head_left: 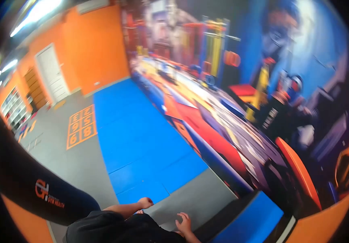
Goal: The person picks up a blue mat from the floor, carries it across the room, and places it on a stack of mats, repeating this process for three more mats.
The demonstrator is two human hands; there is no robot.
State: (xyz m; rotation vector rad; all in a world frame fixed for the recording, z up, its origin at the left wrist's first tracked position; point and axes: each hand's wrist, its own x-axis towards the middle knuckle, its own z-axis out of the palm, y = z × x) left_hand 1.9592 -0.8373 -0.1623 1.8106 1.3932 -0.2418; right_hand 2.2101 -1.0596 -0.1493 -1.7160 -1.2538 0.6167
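Observation:
My left hand [145, 203] is at the lower middle of the head view, above the edge where the blue mats [142, 141] meet the grey floor. Its fingers look curled in, and whether anything is inside them is too small to tell. To the right, my right hand [183, 222] hangs over the grey floor [174, 208] with its fingers apart and nothing in it. The two hands do not touch. Dark clothing covers my upper body below them.
A black punching bag [53, 194] hangs close on the left. A blue padded block [247, 222] stands at the lower right, beside the mural wall [223, 133]. Orange floor numbers [82, 126], a white door [53, 73] and shelves [14, 107] are farther off.

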